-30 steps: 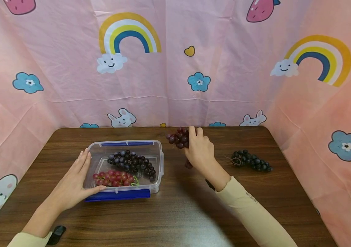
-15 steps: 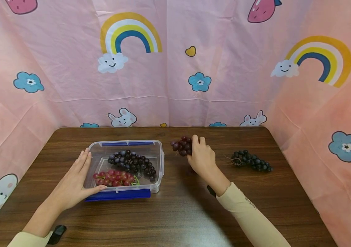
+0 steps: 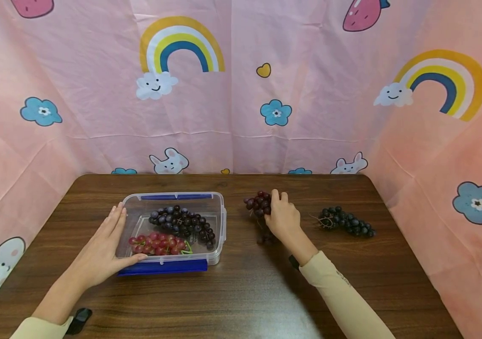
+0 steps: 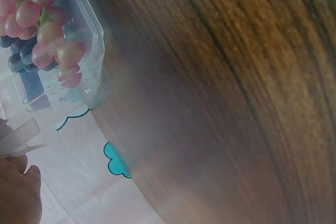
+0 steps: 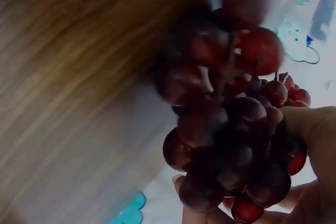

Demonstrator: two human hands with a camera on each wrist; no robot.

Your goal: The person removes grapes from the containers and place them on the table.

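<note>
A glossy, dark red grape bunch (image 5: 233,166), its round berries crowding a thin stem, is clamped in the fingers of the right hand (image 3: 284,216), right of the clear plastic container (image 3: 222,228); the left hand (image 3: 101,252) touches that with straight fingers.

On the table (image 3: 232,301), the container (image 3: 200,205) holds 2 grape bunches (image 3: 165,245); right of it lies 1 loose bunch (image 3: 348,222).

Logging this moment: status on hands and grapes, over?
Left hand against container. Right hand, fingers holding dark red grapes, right of container. Nothing visible between grapes and container.
</note>
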